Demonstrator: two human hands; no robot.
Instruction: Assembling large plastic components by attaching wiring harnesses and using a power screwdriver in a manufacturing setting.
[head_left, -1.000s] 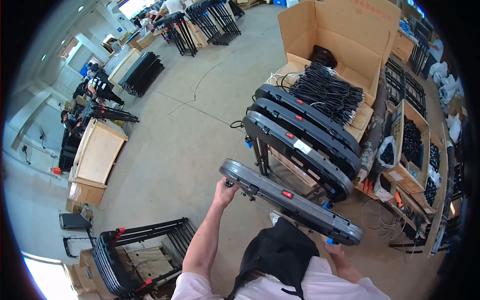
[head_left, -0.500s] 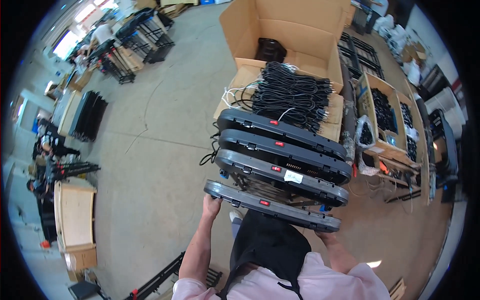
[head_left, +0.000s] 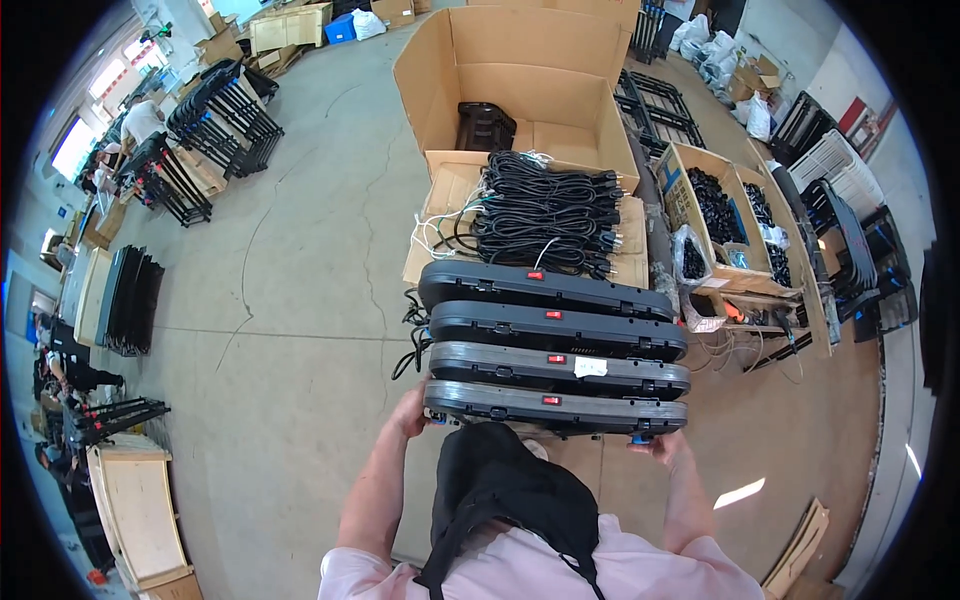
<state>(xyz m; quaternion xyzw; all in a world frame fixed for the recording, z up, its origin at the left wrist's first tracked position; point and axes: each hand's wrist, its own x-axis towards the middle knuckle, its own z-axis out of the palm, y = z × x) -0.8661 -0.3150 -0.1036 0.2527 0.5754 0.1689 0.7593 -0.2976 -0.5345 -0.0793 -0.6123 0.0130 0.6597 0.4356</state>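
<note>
The nearest of several long black housings [head_left: 610, 414] has rounded ends, a grey upper edge and a small red switch. My left hand [head_left: 408, 412] is closed round its left end. At its right end my right hand [head_left: 660, 446] grips from below, beside a small blue part, with the fingers partly hidden. Close in front of it stands another grey-edged housing [head_left: 480, 358] with a white label [head_left: 590, 367]. Two darker housings are lined up behind that one. Beyond the row, bundled black power cords [head_left: 545, 205] lie on a sheet of cardboard [head_left: 628, 250].
A large open carton [head_left: 540, 45] stands behind the cords, with a black plastic part [head_left: 487, 127] inside. To the right, a wooden bin [head_left: 690, 160] holds small black parts. A pale wooden crate [head_left: 135, 510] is at the left, with people working farther off.
The nearest housing has moved forward in my hands, closing the gap to the labelled one. My view has shifted, and more of my right hand shows.
</note>
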